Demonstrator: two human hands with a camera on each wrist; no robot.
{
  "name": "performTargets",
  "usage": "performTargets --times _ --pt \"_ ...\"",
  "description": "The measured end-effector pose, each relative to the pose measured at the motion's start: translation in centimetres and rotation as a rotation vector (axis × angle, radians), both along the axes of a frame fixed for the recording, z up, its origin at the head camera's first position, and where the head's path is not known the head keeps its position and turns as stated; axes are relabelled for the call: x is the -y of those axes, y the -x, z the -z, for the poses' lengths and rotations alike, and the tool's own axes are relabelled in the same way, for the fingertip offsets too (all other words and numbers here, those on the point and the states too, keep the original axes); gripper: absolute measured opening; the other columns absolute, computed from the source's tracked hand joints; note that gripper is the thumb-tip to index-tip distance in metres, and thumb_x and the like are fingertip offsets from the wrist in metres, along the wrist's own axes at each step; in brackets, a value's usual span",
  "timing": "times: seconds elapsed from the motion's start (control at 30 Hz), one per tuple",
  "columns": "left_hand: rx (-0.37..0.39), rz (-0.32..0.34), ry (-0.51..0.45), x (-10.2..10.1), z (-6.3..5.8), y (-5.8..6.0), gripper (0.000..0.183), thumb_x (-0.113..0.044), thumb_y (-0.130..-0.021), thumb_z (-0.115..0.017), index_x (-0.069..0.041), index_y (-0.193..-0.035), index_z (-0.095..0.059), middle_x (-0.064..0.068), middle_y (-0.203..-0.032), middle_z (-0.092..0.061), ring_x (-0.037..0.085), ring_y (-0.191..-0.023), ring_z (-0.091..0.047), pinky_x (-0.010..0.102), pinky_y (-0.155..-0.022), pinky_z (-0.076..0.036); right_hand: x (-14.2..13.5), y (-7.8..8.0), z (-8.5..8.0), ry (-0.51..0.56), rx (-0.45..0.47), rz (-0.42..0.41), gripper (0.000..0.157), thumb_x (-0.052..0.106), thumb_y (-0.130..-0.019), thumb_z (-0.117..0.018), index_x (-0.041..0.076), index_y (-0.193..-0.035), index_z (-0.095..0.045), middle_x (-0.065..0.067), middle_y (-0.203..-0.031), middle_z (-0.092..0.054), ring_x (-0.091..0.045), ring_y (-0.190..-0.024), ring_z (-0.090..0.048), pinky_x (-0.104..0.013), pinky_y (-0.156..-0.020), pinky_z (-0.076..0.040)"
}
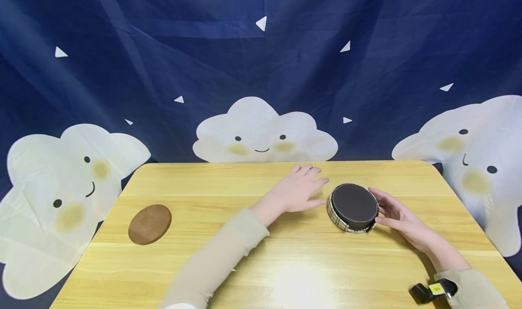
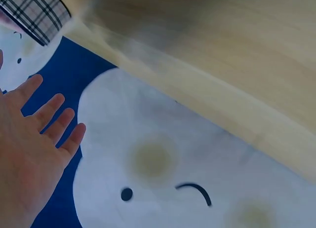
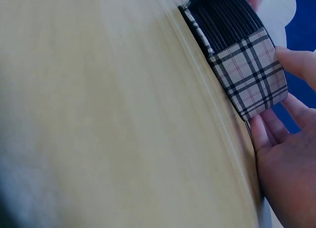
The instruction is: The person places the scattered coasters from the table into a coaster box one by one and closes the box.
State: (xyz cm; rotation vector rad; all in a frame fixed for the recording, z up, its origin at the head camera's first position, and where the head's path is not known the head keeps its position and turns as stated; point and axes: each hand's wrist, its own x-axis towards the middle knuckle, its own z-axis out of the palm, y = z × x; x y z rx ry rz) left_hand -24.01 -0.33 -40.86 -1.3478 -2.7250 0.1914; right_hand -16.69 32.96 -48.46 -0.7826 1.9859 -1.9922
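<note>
A round plaid coaster holder [image 3: 252, 72] with a stack of black coasters [image 1: 355, 205] stands on the right half of the table. Its open side shows the coasters' edges in the right wrist view. My right hand [image 1: 405, 220] curves round the holder's right side, thumb at the front and fingers behind. On the holder's left, my left hand [image 1: 299, 189] is spread, its thumb tip right at the plaid wall. The left wrist view shows that hand's palm and straight fingers [image 2: 52, 112], with nothing in them.
A brown round disc [image 1: 150, 224] lies flat on the left part of the light wooden table [image 1: 204, 182]. Behind the table's far edge hangs a dark blue curtain [image 1: 163, 73] with white clouds. A black device [image 1: 422, 293] is strapped on the right wrist.
</note>
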Motion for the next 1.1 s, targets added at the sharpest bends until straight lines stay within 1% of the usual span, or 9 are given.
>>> performTargets --times 0.27,0.43,0.57,0.7,0.87,1.1 --pt "0.003 -0.016 -0.027 3.8 -0.2 -0.4 0.064 -0.062 -0.106 -0.049 -0.024 -0.158 -0.050 0.009 -0.162 -0.048 0.030 -0.152 -0.041 0.049 -0.123 -0.036 -0.1 -0.1 0.2 -0.002 0.008 0.002 0.076 -0.020 -0.098 -0.046 0.002 -0.167 -0.023 0.017 -0.159 -0.049 0.003 -0.136 -0.056 -0.011 -0.108 -0.043" --pt "0.013 -0.048 -0.042 6.4 -0.2 -0.9 0.063 -0.058 -0.106 -0.053 -0.022 -0.158 -0.050 0.010 -0.160 -0.049 0.031 -0.151 -0.043 0.050 -0.123 -0.035 -0.1 -0.1 0.3 -0.008 0.008 0.007 0.076 -0.020 -0.098 -0.046 0.002 -0.168 -0.024 0.016 -0.159 -0.049 0.003 -0.135 -0.056 -0.011 -0.107 -0.043" --pt "0.015 -0.071 -0.082 9.0 -0.1 -1.2 0.062 -0.053 -0.105 -0.058 -0.018 -0.156 -0.052 0.013 -0.156 -0.052 0.034 -0.148 -0.045 0.053 -0.121 -0.037 -0.1 -0.1 0.2 -0.004 0.006 0.001 0.076 -0.020 -0.098 -0.046 0.002 -0.167 -0.024 0.016 -0.159 -0.050 0.003 -0.135 -0.057 -0.011 -0.107 -0.044" --pt "0.012 -0.105 -0.117 11.5 0.1 -1.6 0.062 -0.052 -0.103 -0.061 -0.017 -0.154 -0.054 0.016 -0.154 -0.054 0.036 -0.145 -0.047 0.055 -0.120 -0.038 0.0 -0.1 0.1 -0.004 0.004 0.001 0.076 -0.020 -0.098 -0.046 0.002 -0.167 -0.024 0.016 -0.159 -0.050 0.003 -0.135 -0.057 -0.011 -0.107 -0.043" --pt "-0.004 -0.153 -0.143 14.4 0.3 -2.3 0.062 -0.048 -0.102 -0.065 -0.015 -0.153 -0.056 0.018 -0.153 -0.055 0.038 -0.144 -0.048 0.056 -0.118 -0.039 -0.1 -0.1 0.1 -0.014 0.004 0.006 0.076 -0.020 -0.098 -0.047 0.003 -0.167 -0.024 0.016 -0.158 -0.050 0.003 -0.135 -0.057 -0.011 -0.107 -0.043" --pt "-0.030 -0.226 -0.171 17.9 0.5 -3.5 0.062 -0.046 -0.100 -0.069 -0.014 -0.151 -0.057 0.019 -0.151 -0.055 0.041 -0.142 -0.050 0.059 -0.116 -0.040 -0.1 -0.1 0.0 -0.012 0.010 0.006 0.076 -0.019 -0.099 -0.047 0.003 -0.168 -0.024 0.017 -0.159 -0.049 0.003 -0.135 -0.056 -0.011 -0.107 -0.044"
